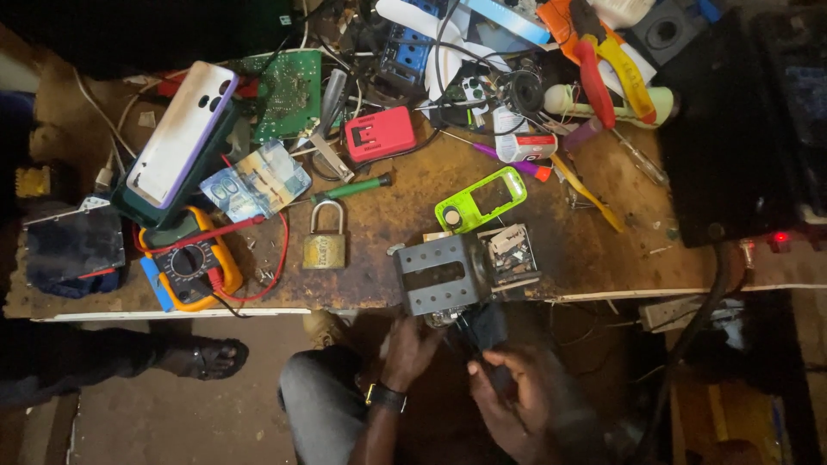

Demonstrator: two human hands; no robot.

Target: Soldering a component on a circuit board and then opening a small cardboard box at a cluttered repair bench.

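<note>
My left hand (408,349), with a wristwatch (384,397) on it, reaches up under the table's front edge. Its fingers are spread just below a grey perforated metal bracket (435,274) that overhangs the edge, and it grips nothing. My right hand (510,398) is lower and to the right, closed around a small black device (485,331) that it holds up beside the left fingertips. The scene is dim, so the device's details do not show. A small metal tray of tiny parts (512,254) sits right of the bracket.
The rusty worktable (379,215) is crowded: a brass padlock (325,244), a yellow multimeter (189,269) with red leads, a lime-green phone frame (480,201), stacked phones (183,136), banknotes (256,182), a red charger (380,133), pliers (603,67), a black box (732,129). Another person's sandalled foot (203,357) is at lower left.
</note>
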